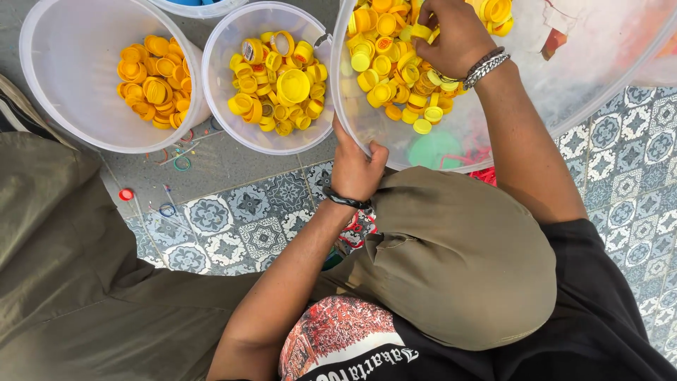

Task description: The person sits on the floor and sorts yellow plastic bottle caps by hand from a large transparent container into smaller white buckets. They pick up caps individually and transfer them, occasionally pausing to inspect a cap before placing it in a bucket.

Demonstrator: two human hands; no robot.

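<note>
Yellow plastic bottle caps (395, 70) fill most of the scene, and the large clear tub (451, 144) tilted against the person's knee (458, 254) serves best as the landmark. Inside that tub, toward its upper edge, the right hand (451, 35) lies palm down on the heap of caps with the fingers curled into them; whether any cap is actually pinched between the fingertips cannot be told, since the back of the hand hides them. The left hand (356, 169) sits at the tub's near rim, fingers closed around the edge and holding the tub steady at its slant. Just left of the tub stands a smaller clear bucket (226, 106) holding bright yellow caps (278, 85) that cover its bottom in a loose layer, and further left again a second bucket (63, 92) holds a smaller cluster of deeper orange-yellow caps (151, 81). Judging from how things lie, the sorting looks partly done: both side buckets have a fair share, yet neither is anywhere near full, and the tub keeps a thick mound of mixed yellow and orange caps. Lower in the tub a green disc (434, 148) and some red pieces (483, 173) lie beneath the yellow ones. Below and left of the tub, on the patterned tile floor (233, 219), lie a red cap (126, 194) and a few stray plastic rings (182, 164).
</note>
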